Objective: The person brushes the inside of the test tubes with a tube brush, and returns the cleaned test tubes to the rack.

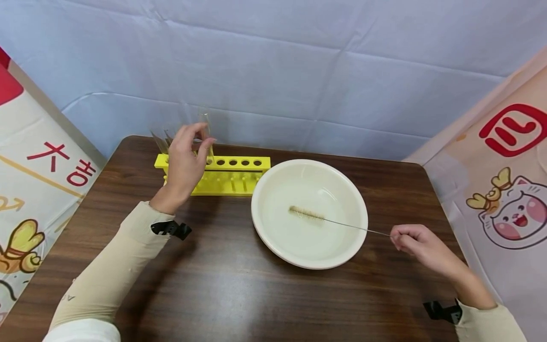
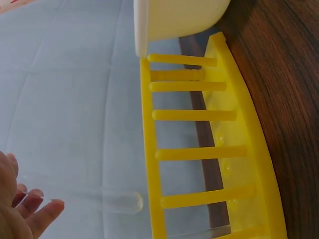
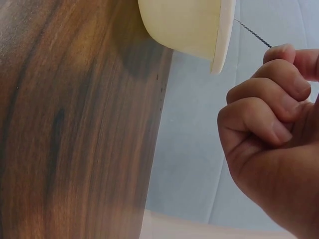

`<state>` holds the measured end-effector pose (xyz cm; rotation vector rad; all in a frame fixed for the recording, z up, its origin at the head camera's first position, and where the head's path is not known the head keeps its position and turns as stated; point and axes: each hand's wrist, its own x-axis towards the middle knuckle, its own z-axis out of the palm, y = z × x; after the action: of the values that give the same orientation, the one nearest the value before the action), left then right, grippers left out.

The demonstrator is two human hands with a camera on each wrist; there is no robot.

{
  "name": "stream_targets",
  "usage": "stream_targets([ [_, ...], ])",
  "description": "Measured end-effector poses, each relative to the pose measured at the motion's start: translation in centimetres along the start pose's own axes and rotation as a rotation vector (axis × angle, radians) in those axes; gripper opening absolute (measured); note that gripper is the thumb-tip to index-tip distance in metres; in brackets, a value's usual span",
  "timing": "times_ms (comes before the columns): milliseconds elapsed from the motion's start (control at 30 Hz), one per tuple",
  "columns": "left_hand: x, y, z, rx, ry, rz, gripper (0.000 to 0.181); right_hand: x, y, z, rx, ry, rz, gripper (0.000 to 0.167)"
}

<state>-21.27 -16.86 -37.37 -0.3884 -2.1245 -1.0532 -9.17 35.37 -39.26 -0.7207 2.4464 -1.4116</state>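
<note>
In the head view my left hand (image 1: 186,159) pinches a clear glass test tube (image 1: 207,124) over the yellow rack (image 1: 231,186). The left wrist view shows the tube's rounded end (image 2: 130,201) beside the rack's top bar, with my left hand (image 2: 25,204) around its other part. Other glass tubes (image 1: 160,142) stand at the rack's left, partly behind the hand. My right hand (image 1: 420,247) grips the wire handle of a bristle brush (image 1: 306,213), whose head lies over the white basin (image 1: 364,213). Curled fingers hold the wire (image 3: 254,35) in the right wrist view.
The basin stands just right of the rack on the dark wooden table (image 1: 239,294), and seems to hold water. A pale cloth (image 1: 273,71) hangs behind the table. Printed panels (image 1: 513,199) stand at both sides.
</note>
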Motion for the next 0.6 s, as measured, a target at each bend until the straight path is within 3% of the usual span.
stream_targets([
  [333,-0.22,0.08,0.18,0.067,-0.006,-0.041,0.035,0.02,-0.11,0.09,-0.021,-0.003,0.005,0.037],
  [600,-0.47,-0.28,0.33,0.141,0.003,-0.034,0.04,0.11,-0.47,0.25,-0.038,0.038,-0.006,0.039],
])
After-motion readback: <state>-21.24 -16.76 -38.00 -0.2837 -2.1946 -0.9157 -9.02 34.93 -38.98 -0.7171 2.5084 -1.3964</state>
